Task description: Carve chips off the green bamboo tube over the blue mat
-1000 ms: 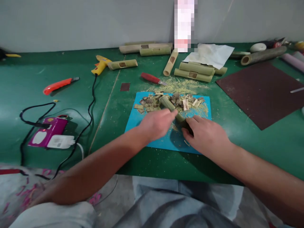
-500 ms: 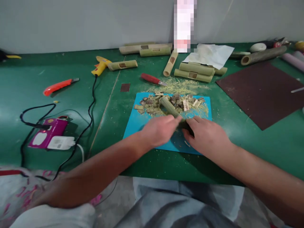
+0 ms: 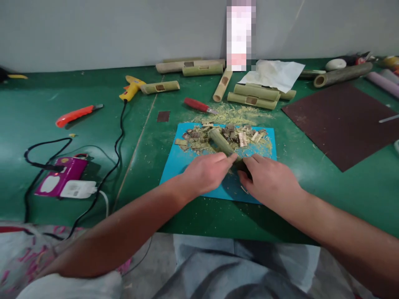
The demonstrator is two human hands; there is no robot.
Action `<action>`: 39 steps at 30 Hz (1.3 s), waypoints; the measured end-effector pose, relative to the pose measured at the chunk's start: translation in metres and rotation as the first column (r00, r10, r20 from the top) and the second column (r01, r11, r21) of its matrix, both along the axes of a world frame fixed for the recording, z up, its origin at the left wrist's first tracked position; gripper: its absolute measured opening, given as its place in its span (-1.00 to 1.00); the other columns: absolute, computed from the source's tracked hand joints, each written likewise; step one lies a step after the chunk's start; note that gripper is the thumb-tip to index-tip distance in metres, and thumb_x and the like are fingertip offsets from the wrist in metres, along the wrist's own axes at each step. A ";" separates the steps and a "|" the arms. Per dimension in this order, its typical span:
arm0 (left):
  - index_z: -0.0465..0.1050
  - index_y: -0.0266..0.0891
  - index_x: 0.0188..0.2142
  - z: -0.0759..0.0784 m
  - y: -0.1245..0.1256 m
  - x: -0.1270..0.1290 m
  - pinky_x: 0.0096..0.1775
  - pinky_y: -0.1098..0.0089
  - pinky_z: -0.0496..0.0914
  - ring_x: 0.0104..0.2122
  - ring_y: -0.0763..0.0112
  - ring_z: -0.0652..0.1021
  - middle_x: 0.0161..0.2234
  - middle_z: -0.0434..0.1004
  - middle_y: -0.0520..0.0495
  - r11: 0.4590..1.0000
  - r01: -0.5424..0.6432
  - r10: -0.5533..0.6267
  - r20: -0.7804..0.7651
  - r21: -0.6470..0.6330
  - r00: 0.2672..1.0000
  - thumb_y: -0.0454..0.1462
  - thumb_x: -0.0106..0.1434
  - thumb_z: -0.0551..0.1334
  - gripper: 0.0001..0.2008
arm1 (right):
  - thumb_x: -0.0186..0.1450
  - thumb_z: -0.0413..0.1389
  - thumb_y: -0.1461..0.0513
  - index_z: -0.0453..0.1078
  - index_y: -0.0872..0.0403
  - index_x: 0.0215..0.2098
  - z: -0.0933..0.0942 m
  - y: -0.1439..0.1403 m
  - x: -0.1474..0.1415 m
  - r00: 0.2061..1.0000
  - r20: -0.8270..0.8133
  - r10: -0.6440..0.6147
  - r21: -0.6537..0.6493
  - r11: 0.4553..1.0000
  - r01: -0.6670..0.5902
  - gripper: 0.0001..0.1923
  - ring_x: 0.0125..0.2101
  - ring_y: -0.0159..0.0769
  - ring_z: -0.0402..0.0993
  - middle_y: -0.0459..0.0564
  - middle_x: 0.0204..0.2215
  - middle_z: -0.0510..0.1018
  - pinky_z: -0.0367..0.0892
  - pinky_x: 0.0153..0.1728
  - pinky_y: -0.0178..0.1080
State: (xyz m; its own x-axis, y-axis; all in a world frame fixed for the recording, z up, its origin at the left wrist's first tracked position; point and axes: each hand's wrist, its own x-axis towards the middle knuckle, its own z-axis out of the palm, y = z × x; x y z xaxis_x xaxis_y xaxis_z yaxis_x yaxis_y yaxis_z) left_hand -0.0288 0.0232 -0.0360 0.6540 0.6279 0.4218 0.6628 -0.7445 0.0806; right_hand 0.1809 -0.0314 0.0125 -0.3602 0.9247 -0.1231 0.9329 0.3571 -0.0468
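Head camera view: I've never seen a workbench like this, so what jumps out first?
At the centre, the left hand and right hand meet on a green bamboo tube lying on a blue mat strewn with cut chips. To the left on the green table lie an orange utility knife and a yellow glue gun; more bamboo tubes lie behind.

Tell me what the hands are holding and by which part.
Both hands grip one bamboo piece lying on the blue mat: the right hand closes over its near end, the left hand pinches it mid-length. Its far end is free.
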 end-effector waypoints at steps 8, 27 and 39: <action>0.46 -0.29 0.10 0.006 0.003 0.001 -0.41 0.48 0.36 -0.44 0.46 0.48 -0.41 0.48 -0.07 0.993 -0.011 0.009 -0.022 -0.117 1.000 -0.25 0.49 -0.05 -0.61 | 0.36 -0.05 0.19 0.44 0.11 -0.27 -0.002 -0.001 -0.001 1.000 0.008 -0.019 0.013 1.000 0.019 -0.75 -0.42 -0.28 0.42 0.05 -0.35 0.54 -0.07 -0.52 -0.22; 0.48 -0.35 0.07 0.007 -0.007 0.004 -0.45 0.42 0.33 -0.47 0.40 0.48 -0.42 0.50 -0.11 0.987 -0.153 0.152 -0.017 -0.041 0.988 -0.24 0.47 -0.06 -0.59 | 0.37 -0.08 0.19 0.43 0.12 -0.27 0.001 -0.003 -0.001 1.000 0.021 -0.018 0.029 0.999 0.017 -0.73 -0.41 -0.27 0.46 0.07 -0.35 0.55 -0.09 -0.53 -0.21; 0.48 -0.29 0.07 0.008 -0.011 0.013 -0.47 0.46 0.30 -0.48 0.44 0.47 -0.45 0.49 -0.05 0.994 0.001 -0.006 -0.049 -0.107 0.999 -0.24 0.49 -0.06 -0.61 | 0.37 -0.06 0.20 0.42 0.11 -0.23 -0.003 -0.002 0.000 1.000 -0.003 -0.014 0.003 1.000 0.014 -0.77 -0.39 -0.25 0.47 0.06 -0.33 0.55 -0.08 -0.52 -0.22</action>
State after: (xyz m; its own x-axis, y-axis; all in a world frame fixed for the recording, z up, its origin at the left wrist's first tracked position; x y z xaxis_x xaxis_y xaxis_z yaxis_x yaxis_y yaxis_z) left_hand -0.0161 0.0122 -0.0276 0.6742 0.6656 0.3199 0.6655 -0.7354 0.1276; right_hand 0.1809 -0.0338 0.0098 -0.3474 0.9301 -0.1189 0.9377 0.3440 -0.0488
